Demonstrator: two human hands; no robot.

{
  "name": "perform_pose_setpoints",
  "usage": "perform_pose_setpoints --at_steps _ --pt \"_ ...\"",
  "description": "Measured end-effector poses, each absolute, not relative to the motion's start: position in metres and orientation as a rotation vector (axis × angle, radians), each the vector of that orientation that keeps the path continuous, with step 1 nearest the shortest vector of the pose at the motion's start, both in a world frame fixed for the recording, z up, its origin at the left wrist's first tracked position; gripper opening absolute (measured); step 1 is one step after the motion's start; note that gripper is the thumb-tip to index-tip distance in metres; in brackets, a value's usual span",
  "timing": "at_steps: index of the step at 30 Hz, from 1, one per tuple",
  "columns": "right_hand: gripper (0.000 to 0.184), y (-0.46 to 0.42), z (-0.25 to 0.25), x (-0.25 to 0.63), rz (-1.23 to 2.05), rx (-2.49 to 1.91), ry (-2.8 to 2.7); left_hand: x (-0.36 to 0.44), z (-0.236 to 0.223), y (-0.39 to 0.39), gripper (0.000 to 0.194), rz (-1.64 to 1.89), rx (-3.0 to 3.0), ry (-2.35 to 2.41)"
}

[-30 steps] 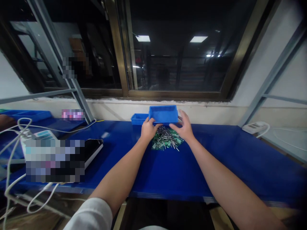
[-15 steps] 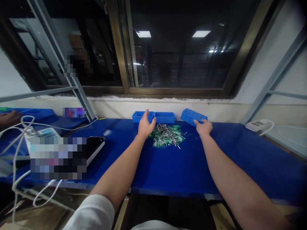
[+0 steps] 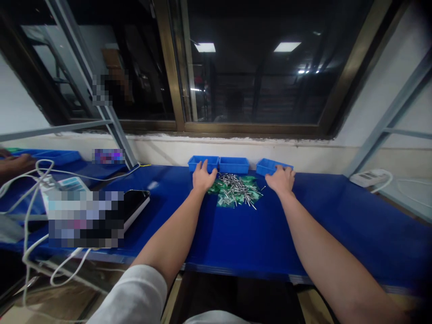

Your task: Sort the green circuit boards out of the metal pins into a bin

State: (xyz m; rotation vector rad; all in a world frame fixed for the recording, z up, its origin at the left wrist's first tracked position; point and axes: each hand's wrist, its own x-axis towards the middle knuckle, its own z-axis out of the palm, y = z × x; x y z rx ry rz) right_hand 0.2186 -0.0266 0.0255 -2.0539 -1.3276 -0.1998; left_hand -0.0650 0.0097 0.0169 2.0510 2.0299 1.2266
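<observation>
Three small blue bins stand in a row at the back of the blue table. My left hand (image 3: 203, 177) is at the front of the left bin (image 3: 194, 162), fingers spread; whether it touches the bin I cannot tell. The middle bin (image 3: 234, 165) is beside that one. At the right bin (image 3: 266, 167), slightly angled and set apart, my right hand (image 3: 282, 181) rests against the front side with thumb and fingers apart. Between my hands a pile of metal screws or pins (image 3: 240, 189) lies on green plastic bags (image 3: 227, 200).
On the left lie a dark-screened device (image 3: 135, 202), partly blurred out, and white cables (image 3: 29, 234). Another person's hand (image 3: 18, 163) is by more blue bins (image 3: 64, 156) at far left. A white power strip (image 3: 367, 177) lies at right, near a metal post (image 3: 394, 103).
The right bin has gone from tilted to sitting flat on the table. My right hand has spread its fingers and shifted slightly left. My left hand stays by the left bin.
</observation>
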Motion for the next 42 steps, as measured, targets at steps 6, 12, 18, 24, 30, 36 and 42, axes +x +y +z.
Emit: perform_pose_setpoints --at_steps 6,12,18,24,30,36,42 --pt "0.072 -0.021 0.024 0.215 -0.101 -2.075 -1.462 -0.059 0.013 0.013 0.069 1.008 2.098 1.965" --pt "0.072 -0.013 0.017 0.222 -0.086 -2.036 -1.536 -0.063 0.013 0.016 0.076 0.981 2.088 2.036" --pt "0.066 -0.002 0.009 0.226 0.032 -1.870 -1.636 -0.064 0.014 0.021 0.074 0.970 1.969 1.946" --pt "0.069 0.000 0.005 0.222 0.065 -1.969 -1.675 -0.068 0.014 0.028 0.074 0.963 1.880 1.849" --pt "0.074 -0.003 0.006 0.218 0.162 -2.105 -1.497 -0.073 0.011 0.031 0.073 0.974 1.904 1.819" --pt "0.083 0.002 0.005 0.222 0.329 -2.003 -1.536 -0.073 0.012 0.028 0.072 0.968 1.907 1.825" --pt "0.087 0.000 0.010 0.223 0.392 -2.005 -1.513 -0.072 0.015 0.026 0.075 0.913 1.915 1.819"
